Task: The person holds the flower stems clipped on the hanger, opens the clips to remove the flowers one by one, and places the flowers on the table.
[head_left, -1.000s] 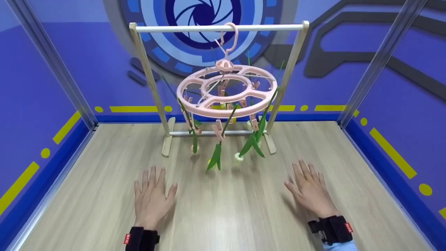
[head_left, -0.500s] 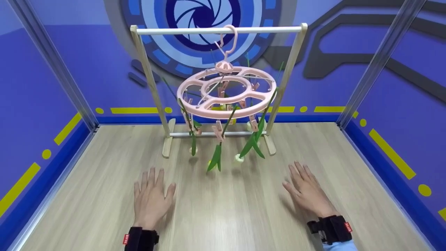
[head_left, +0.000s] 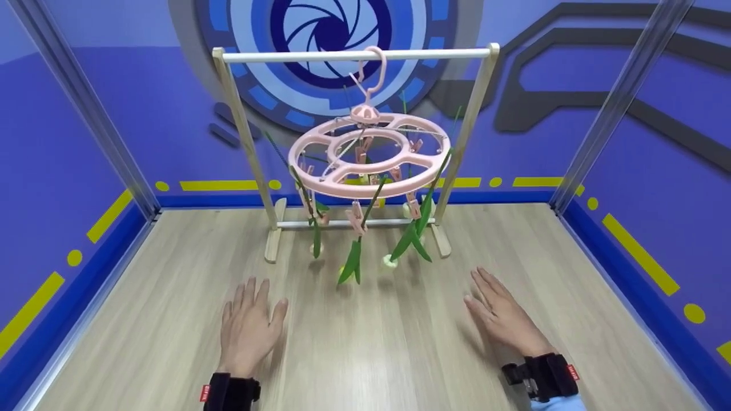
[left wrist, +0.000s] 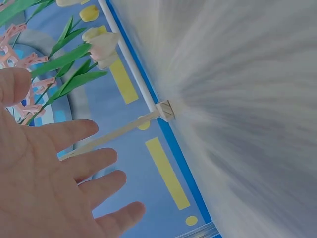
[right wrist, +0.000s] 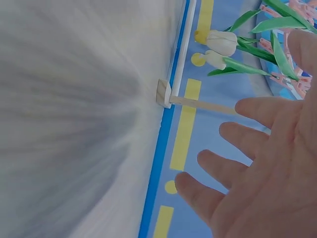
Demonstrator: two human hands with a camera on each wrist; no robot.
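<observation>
My left hand (head_left: 248, 331) is held over the table with fingers straight and thumb spread, holding nothing. On the other side my right hand (head_left: 505, 319) is likewise straight-fingered and bare, turned somewhat onto its edge. Between and beyond the hands a pink round clip hanger (head_left: 320, 184) hangs by its hook from a rack's top bar (head_left: 285, 56). Pink clothespins (head_left: 357, 218) on it grip several artificial tulips, heads down. A white tulip (head_left: 390, 261) dangles at the front, and a pale pink tulip (left wrist: 104, 47) shows in the left wrist view. White tulips (right wrist: 222, 43) appear in the right wrist view.
The rack has wooden side posts (head_left: 243, 125) and feet (head_left: 274, 245) on the wood-grain table (head_left: 365, 354). A lower white bar (head_left: 337, 223) joins the posts. Blue printed walls (head_left: 85, 142) with metal corner posts (head_left: 622, 103) enclose the back and both sides.
The right hand has rolled slightly onto its edge, its fingers closing together and shifting a little left. The left hand has barely moved. The whole scene sits slightly lower in the head view.
</observation>
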